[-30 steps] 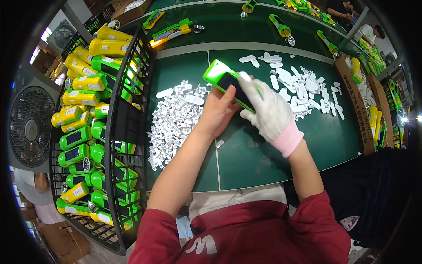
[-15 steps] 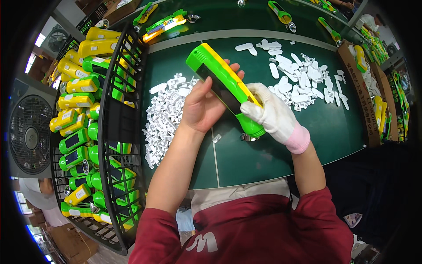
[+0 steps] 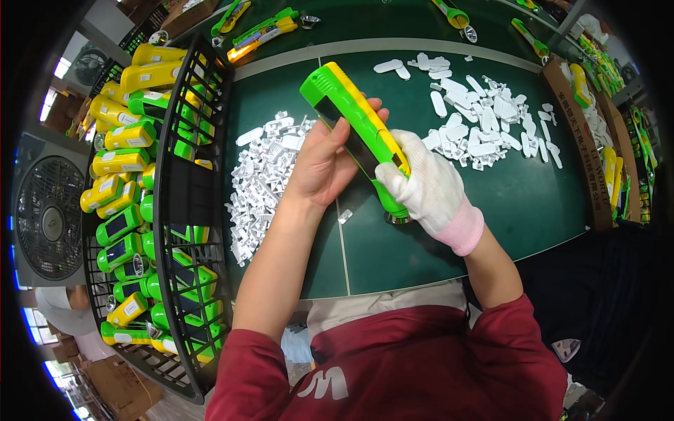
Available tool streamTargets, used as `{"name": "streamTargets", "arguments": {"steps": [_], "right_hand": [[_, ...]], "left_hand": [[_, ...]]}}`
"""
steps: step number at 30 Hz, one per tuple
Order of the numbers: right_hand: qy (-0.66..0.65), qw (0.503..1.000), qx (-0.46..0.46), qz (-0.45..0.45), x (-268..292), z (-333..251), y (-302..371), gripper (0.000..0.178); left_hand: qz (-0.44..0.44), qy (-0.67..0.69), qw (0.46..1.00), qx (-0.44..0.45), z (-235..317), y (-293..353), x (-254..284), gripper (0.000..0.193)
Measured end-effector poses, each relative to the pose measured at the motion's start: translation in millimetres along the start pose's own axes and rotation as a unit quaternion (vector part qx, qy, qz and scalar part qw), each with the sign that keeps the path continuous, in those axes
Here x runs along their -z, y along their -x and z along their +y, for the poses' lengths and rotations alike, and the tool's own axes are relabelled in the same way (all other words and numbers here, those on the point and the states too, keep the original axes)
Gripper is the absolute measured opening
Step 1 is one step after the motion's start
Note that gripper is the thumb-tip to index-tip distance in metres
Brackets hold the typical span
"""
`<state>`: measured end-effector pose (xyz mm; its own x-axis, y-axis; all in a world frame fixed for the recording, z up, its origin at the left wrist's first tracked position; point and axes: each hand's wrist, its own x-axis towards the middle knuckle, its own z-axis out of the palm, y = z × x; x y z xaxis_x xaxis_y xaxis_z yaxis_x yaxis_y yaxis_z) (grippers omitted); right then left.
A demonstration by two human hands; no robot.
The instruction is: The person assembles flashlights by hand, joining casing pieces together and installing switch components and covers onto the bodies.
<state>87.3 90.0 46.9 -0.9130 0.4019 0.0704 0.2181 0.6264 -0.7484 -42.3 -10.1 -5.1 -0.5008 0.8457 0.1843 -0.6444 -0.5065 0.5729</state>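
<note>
Between my two hands is a green and yellow flashlight (image 3: 347, 105) with a dark panel on its side, tilted above the green table. My bare left hand (image 3: 324, 158) is wrapped round its middle, thumb on the panel side and fingertips showing past the yellow edge. My right hand (image 3: 425, 184), in a white glove with a pink cuff, grips the lower end near the silver reflector (image 3: 397, 219). Small white plastic parts (image 3: 263, 182) lie heaped left of my left arm. Flat white plastic pieces (image 3: 484, 119) are spread beyond my right hand.
A black basket (image 3: 184, 189) full of green and yellow flashlights stands at the left, beside a grey fan (image 3: 50, 221). A cardboard box (image 3: 577, 140) borders the table's right side. More flashlights (image 3: 263, 36) lie across the far strip. One loose white part (image 3: 345, 216) rests below my hands.
The flashlight has tipped a little more upright, its lower end shifting left. My gloved right hand has moved slightly left with it, and my left hand keeps its hold.
</note>
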Motion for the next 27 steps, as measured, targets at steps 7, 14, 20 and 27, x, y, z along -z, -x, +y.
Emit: {"name": "streamTargets", "arguments": {"steps": [7, 14, 20, 27], "right_hand": [[0.085, 0.996, 0.035, 0.019, 11.4, 3.6, -2.0, 0.045], [0.104, 0.994, 0.031, -0.025, 74.5, -5.2, -15.6, 0.05], [0.123, 0.977, 0.046, -0.168, 81.4, 0.4, -37.5, 0.036], [0.368, 0.825, 0.389, 0.183, 58.3, 4.6, -45.8, 0.036]], "left_hand": [[-0.003, -0.087, 0.995, -0.042, 0.3, -1.4, -7.3, 0.052], [-0.031, 0.081, 0.982, 0.167, 14.2, -3.5, 4.1, 0.053], [-0.133, 0.227, 0.914, 0.31, 6.7, -0.6, 6.3, 0.088], [-0.135, 0.119, 0.935, 0.305, -4.7, 4.5, 7.0, 0.048]]}}
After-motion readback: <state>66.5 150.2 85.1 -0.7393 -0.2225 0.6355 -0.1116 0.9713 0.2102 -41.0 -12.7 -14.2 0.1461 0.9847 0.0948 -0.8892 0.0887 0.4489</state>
